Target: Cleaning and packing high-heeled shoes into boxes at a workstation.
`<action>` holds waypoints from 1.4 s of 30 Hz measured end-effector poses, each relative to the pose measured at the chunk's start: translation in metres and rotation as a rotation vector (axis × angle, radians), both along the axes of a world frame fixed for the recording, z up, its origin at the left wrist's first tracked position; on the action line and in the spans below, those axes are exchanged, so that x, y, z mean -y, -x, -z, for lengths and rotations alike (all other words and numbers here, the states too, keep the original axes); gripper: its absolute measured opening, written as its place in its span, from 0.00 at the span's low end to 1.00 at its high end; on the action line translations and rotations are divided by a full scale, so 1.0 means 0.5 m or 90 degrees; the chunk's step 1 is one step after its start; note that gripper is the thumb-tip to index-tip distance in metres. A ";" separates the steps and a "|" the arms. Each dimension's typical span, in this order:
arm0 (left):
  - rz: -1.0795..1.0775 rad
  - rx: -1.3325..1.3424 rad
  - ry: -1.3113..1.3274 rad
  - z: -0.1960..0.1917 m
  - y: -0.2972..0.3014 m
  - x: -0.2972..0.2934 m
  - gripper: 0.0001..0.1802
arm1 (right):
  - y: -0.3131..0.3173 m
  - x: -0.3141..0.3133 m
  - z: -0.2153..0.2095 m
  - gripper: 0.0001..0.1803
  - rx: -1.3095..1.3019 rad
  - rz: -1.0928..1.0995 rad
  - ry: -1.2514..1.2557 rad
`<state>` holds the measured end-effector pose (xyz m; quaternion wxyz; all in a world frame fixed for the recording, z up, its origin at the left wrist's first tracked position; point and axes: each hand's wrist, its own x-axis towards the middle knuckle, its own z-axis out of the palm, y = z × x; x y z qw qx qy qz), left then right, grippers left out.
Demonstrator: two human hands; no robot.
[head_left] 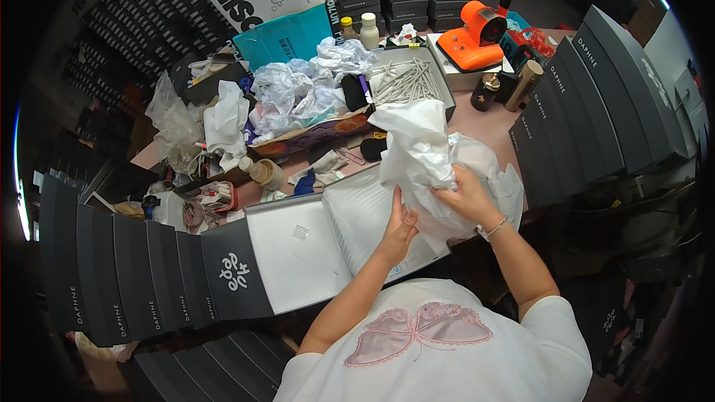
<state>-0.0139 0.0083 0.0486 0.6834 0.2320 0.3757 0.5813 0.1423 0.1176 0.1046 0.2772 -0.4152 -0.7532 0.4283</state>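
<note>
A crumpled sheet of white tissue paper hangs in front of me over an open shoe box. My right hand pinches its lower right side between thumb and fingers. Close against the paper's lower left edge is my left hand, its fingers apart and not visibly closed on anything. Whether the paper wraps something cannot be seen. Beneath, the shoe box has a striped, translucent white sheet in it. Its lid lies open to the left, pale inside. More thin white wrapping is bunched beyond my right hand.
Rows of dark grey shoe boxes stand on the left and right. Behind are a carton of crumpled paper, a tray of whitish sticks, an orange device and small bottles. A tipped bottle lies left of centre.
</note>
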 end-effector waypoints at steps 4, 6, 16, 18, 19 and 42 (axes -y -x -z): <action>-0.131 -0.015 0.117 0.063 0.083 0.034 0.48 | 0.097 0.083 0.068 0.16 -0.004 -0.083 -0.104; -0.237 0.021 0.142 0.100 0.110 0.049 0.43 | 0.133 0.095 0.082 0.16 -0.020 -0.105 -0.066; -0.101 0.076 0.105 0.070 0.114 0.105 0.44 | 0.118 0.052 0.070 0.14 -0.210 -0.112 0.371; -0.101 0.085 0.099 0.045 0.158 0.071 0.45 | 0.110 0.053 0.061 0.14 -0.127 -0.147 0.270; -0.070 0.076 0.096 0.050 0.161 0.073 0.45 | 0.114 0.058 0.058 0.14 -0.150 -0.122 0.233; -0.317 0.222 0.149 0.079 0.220 0.145 0.40 | 0.044 -0.007 -0.141 0.08 0.146 0.100 -0.214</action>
